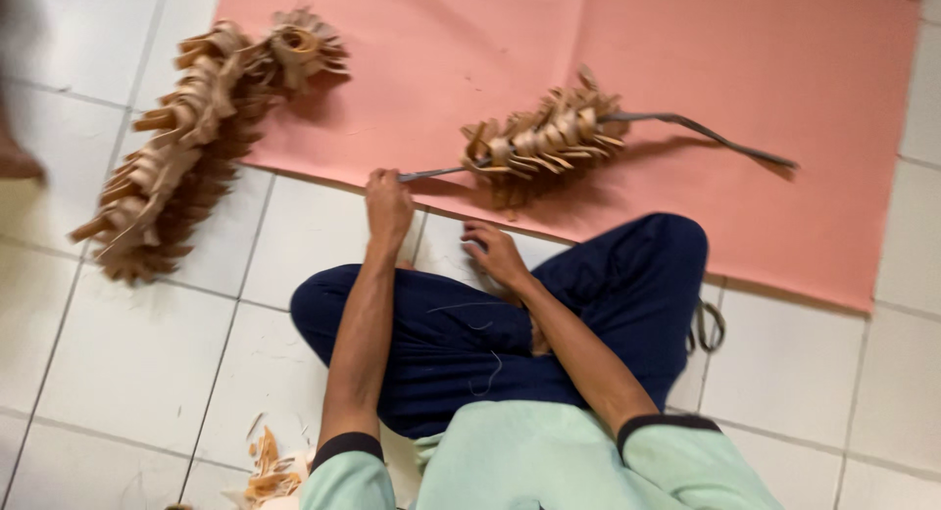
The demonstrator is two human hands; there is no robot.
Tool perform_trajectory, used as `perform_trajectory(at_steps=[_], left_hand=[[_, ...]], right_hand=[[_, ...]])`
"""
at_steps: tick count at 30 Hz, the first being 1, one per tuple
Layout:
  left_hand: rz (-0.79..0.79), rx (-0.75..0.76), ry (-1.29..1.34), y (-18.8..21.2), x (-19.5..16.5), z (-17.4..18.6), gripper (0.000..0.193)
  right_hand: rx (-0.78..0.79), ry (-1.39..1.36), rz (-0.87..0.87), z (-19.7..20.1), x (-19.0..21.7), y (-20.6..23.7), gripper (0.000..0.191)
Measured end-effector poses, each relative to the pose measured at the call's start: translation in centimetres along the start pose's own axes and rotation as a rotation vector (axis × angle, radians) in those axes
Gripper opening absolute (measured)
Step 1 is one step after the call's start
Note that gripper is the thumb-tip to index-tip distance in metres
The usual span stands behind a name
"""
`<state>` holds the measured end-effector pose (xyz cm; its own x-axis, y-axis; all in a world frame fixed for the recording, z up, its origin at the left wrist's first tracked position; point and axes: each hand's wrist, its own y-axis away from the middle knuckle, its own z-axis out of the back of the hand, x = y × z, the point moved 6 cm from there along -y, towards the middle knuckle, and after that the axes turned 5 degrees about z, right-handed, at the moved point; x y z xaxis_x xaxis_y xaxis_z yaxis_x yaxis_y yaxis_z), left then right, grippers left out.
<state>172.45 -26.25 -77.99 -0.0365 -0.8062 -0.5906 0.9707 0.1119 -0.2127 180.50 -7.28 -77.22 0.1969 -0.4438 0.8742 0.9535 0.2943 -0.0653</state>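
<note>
My left hand [388, 204] grips the near end of a long grey metal wire [716, 138]. A thick cluster of tan curled strips [541, 138] is threaded on the wire, which lies across a pink sheet [784, 69] on the floor. My right hand [496, 253] rests just in front of my knee, fingers loosely bent, with nothing clearly in it. I sit cross-legged in dark blue trousers [461, 334].
A long finished garland of the same tan strips [186, 128] lies at the left, partly on the white tiled floor [137, 363]. Scraps of tan strip [267, 466] sit by my left elbow. A small dark looped object [708, 326] lies to my right.
</note>
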Motion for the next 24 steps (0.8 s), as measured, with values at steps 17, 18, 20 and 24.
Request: perform_trajectory(at_steps=[17, 18, 20, 24], left_hand=[[0.369, -0.063, -0.366, -23.2, 3.9, 8.0, 0.044], [0.391, -0.056, -0.408, -24.1, 4.7, 7.8, 0.041], [0.423, -0.003, -0.470, -25.1, 6.1, 6.9, 0.038], [0.438, 0.103, -0.504, -24.8, 8.2, 5.5, 0.040]], right_hand=[[0.111, 0.047, -0.005, -2.0, 0.4, -3.5, 0.021], [0.107, 0.047, -0.009, -2.0, 0.2, -3.8, 0.021], [0.100, 0.042, -0.027, -2.1, -0.3, -4.2, 0.020], [0.102, 0.085, -0.003, -2.3, -1.2, -4.3, 0.021]])
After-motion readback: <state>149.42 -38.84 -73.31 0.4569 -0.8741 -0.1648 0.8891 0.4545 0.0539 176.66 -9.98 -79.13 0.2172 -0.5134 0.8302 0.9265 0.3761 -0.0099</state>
